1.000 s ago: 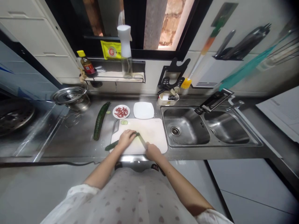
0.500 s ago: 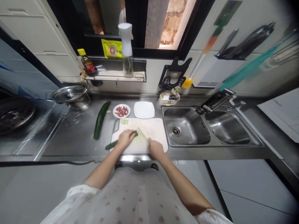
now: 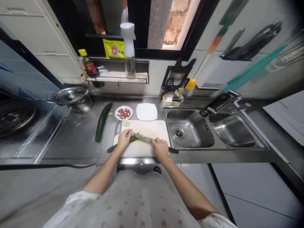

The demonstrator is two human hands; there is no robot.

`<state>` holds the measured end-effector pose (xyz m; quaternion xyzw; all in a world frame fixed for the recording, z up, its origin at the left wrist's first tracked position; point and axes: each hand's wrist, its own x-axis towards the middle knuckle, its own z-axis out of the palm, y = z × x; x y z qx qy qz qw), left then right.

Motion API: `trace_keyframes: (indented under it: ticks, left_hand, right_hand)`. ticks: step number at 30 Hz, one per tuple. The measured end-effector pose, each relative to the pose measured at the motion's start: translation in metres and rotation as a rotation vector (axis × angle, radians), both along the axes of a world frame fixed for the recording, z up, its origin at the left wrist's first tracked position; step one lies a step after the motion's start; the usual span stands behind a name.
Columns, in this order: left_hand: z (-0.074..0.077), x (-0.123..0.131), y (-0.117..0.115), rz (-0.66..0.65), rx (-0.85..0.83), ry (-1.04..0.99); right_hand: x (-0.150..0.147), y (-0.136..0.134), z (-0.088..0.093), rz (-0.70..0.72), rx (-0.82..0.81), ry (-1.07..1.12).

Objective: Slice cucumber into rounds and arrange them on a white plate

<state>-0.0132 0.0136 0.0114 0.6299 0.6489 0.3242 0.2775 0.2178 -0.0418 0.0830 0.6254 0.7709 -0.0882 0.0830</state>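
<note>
A white cutting board (image 3: 152, 126) lies at the counter's front edge. My right hand (image 3: 160, 148) is closed around a knife (image 3: 142, 137), whose blade points left and lies nearly flat, its dark handle sticking out to the right. A cucumber (image 3: 112, 148) lies across the board, partly under my left hand (image 3: 124, 140). The fingertips of my left hand are pinched near the knife's tip; what is between them is too small to tell. Cucumber slices (image 3: 126, 124) rest at the board's upper left. A whole cucumber (image 3: 102, 123) lies left of the board.
Behind the board are a plate of red pieces (image 3: 123, 118) and a white square plate (image 3: 146, 112). A steel pot (image 3: 82, 104) stands at the left. The double sink (image 3: 190, 129) is at the right, with a black faucet over it.
The knife has turned from upright to nearly flat, and its handle now shows to the right. My left hand has moved slightly left and up, its fingertips now near the blade's tip.
</note>
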Motion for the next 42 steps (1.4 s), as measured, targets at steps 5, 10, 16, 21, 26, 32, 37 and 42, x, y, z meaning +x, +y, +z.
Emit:
trace_keyframes:
  ticks: [5,10,16,21,26,32,37,42]
  left_hand:
    - [0.025,0.003,0.007,-0.051,-0.107,-0.160]
    - [0.049,0.012,0.004,-0.302,-0.152,-0.150]
    - [0.058,0.020,0.001,-0.436,-0.154,0.019]
    - [0.053,0.026,0.000,-0.419,-0.116,0.010]
    - [0.045,0.029,-0.002,-0.263,-0.140,-0.026]
    - [0.025,0.016,0.015,0.067,-0.128,-0.044]
    - [0.004,0.007,0.041,0.243,-0.190,0.059]
    - [-0.005,0.004,0.062,0.292,-0.186,0.110]
  right_hand:
    - [0.005,0.000,-0.002,0.056,0.096,0.038]
    - [0.006,0.002,-0.005,0.101,0.148,0.065]
    - [0.007,0.001,-0.008,0.113,0.190,0.071]
    - [0.012,0.000,-0.008,0.107,0.176,0.052]
    - [0.021,-0.004,-0.013,0.085,0.161,0.042]
    - [0.032,-0.008,-0.023,0.033,0.168,0.040]
    - [0.034,-0.008,-0.026,-0.001,0.179,0.056]
    - [0.036,-0.005,-0.030,-0.005,0.193,0.069]
